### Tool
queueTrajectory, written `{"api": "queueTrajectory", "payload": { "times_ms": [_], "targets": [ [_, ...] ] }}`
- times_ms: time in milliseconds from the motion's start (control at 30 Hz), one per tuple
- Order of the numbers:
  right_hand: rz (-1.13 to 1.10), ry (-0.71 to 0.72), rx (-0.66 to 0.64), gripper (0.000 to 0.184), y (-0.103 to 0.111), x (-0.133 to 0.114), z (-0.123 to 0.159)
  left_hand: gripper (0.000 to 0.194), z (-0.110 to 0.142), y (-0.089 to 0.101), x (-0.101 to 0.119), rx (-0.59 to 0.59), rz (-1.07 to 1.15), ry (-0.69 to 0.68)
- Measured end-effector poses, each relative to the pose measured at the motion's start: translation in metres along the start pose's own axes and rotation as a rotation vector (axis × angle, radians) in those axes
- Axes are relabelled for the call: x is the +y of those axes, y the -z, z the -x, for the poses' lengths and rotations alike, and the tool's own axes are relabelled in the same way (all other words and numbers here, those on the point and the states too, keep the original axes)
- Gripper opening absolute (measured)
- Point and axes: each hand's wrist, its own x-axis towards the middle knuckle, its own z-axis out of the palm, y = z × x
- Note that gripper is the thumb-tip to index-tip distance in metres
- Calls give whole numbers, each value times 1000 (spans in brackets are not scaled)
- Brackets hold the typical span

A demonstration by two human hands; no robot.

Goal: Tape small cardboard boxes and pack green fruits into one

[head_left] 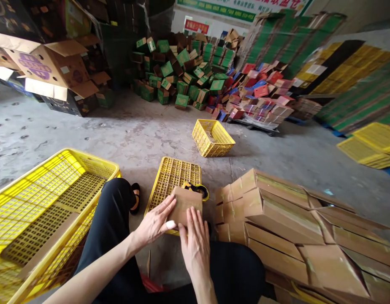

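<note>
A small brown cardboard box (186, 203) rests on an upturned yellow crate (174, 175) in front of my knees. My left hand (155, 221) presses against the box's left side, fingers together and stretched along it. My right hand (195, 245) lies flat on the box's near face, fingers extended. A yellow and black tape dispenser (198, 188) pokes out just behind the box.
A stack of flattened brown cartons (293, 228) lies at my right. A large yellow crate (39, 211) stands at my left, a smaller yellow basket (213, 138) on the concrete floor ahead. Piles of green boxes (182, 67) and red boxes (261, 95) fill the back.
</note>
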Motion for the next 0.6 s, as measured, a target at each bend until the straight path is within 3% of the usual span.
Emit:
{"api": "queueTrajectory", "payload": {
  "times_ms": [233,400,600],
  "targets": [
    [-65,-43,-24,65,8,27,10,84,-11,9,-4,-43,-211,-142],
    [-222,-91,1,56,13,36,-21,81,-38,12,4,-62,-244,-169],
    [-224,-143,93,55,5,47,-51,79,-64,8,13,7,-365,-101]
  ]
}}
